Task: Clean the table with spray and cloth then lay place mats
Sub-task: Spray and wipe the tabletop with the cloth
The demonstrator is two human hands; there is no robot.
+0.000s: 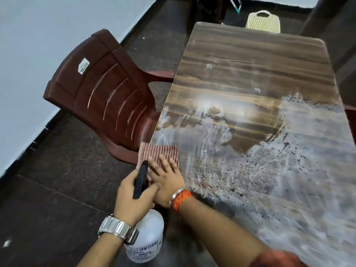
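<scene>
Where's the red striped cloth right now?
Head view: the red striped cloth lies at the left edge of the wood-grain table, pressed flat under the right hand, beside the dark red plastic chair and the left hand gripping the white spray bottle.

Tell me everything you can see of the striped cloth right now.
The red-and-pink striped cloth looks ribbed and soft, a rough rectangle. It lies flat at the left edge of the wood-grain table, its left side seeming to overhang. The right hand presses on it with straight fingers, covering its near part. Wet streaks lie beside it.
</scene>
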